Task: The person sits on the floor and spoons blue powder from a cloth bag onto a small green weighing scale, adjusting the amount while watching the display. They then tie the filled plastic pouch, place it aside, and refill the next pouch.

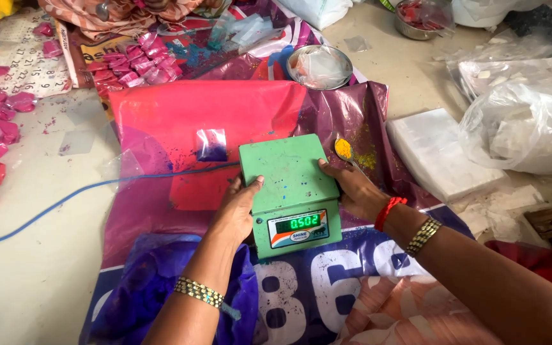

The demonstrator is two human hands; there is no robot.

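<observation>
A green digital weighing scale (287,172) with a lit green display sits on a pink and purple plastic sheet (180,121). My left hand (239,207) grips the scale's left side. My right hand (351,188) presses against its right side and also holds a metal spoon (345,152) heaped with yellow powder, which points away from me. Some yellow powder (367,160) is spilled on the sheet just right of the spoon. A small clear packet of purple powder (211,145) lies on the sheet left of the scale.
A blue cable (97,186) runs left from the scale. Pink powder packets (132,64) lie at the back and left. A steel bowl (319,66), a white block (439,153) and clear plastic bags (522,128) sit to the right.
</observation>
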